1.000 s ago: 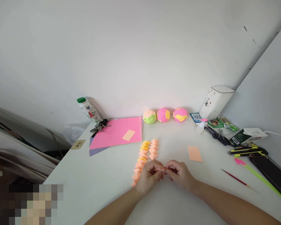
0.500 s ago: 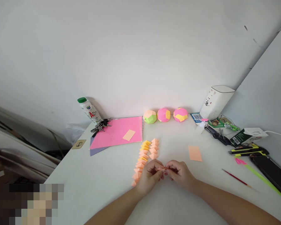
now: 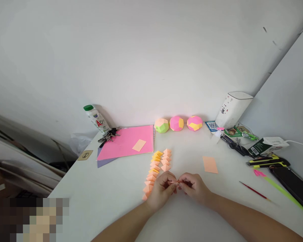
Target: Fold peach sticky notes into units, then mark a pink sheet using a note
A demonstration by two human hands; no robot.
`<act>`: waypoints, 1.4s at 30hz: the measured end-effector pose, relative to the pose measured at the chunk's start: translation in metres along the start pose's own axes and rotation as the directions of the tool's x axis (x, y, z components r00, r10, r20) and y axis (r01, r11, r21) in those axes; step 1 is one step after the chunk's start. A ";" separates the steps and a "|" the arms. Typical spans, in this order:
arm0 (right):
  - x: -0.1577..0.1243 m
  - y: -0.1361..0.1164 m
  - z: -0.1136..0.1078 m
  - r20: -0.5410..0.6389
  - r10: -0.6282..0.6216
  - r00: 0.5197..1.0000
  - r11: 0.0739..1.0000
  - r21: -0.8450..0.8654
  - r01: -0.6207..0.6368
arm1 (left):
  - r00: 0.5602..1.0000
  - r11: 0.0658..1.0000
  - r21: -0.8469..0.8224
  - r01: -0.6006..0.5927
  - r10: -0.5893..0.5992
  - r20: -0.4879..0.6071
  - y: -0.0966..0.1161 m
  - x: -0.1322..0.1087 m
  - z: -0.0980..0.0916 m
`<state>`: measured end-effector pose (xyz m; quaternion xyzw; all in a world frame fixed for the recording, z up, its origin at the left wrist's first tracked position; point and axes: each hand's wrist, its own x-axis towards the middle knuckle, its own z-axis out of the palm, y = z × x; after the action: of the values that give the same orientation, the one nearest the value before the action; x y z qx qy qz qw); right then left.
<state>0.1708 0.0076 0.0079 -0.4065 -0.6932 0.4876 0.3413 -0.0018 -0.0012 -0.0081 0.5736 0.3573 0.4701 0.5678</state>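
Table [image 3: 103, 195]: pale, smooth top.
Pink sheet [image 3: 126, 141]: flat, far left area.
Paper rows [image 3: 155, 164]: 2 lines of folded orange and yellow pieces, nearer than the pink sheet and to its right.
Left hand [image 3: 161, 191]: fingers curled, gripping the paper piece [image 3: 173, 182].
Right hand [image 3: 195, 188]: fingertips pinched on the same piece.
Balls [image 3: 176, 123]: 3, multicoloured, lined up at the rear.
Orange rectangle [image 3: 210, 164]: flat, beyond the right hand.
Paper piece: orange, between both hands' fingertips; shape mostly hidden.
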 end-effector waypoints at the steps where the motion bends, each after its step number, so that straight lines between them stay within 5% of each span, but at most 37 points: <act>1: 0.000 0.000 0.000 0.009 0.001 1.000 1.000 -0.006 -0.001 | 1.000 1.000 0.010 0.004 -0.004 -0.001 0.000 0.000 0.000; 13: -0.001 0.001 0.000 0.033 0.008 0.999 0.998 -0.057 -0.006 | 0.985 0.985 0.005 0.172 -0.172 -0.015 0.003 -0.001 0.001; 34: -0.003 -0.004 -0.005 0.083 -0.032 0.996 0.999 -0.024 0.034 | 0.996 0.984 0.160 0.082 -0.087 0.024 0.001 -0.003 -0.003; 42: -0.004 -0.004 -0.005 0.069 -0.003 0.998 1.000 0.005 0.003 | 0.989 0.987 0.078 0.141 -0.138 -0.048 0.010 -0.002 0.002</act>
<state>0.1759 0.0053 0.0126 -0.3878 -0.7039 0.5025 0.3187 -0.0021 -0.0043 0.0018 0.5596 0.4274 0.4264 0.5678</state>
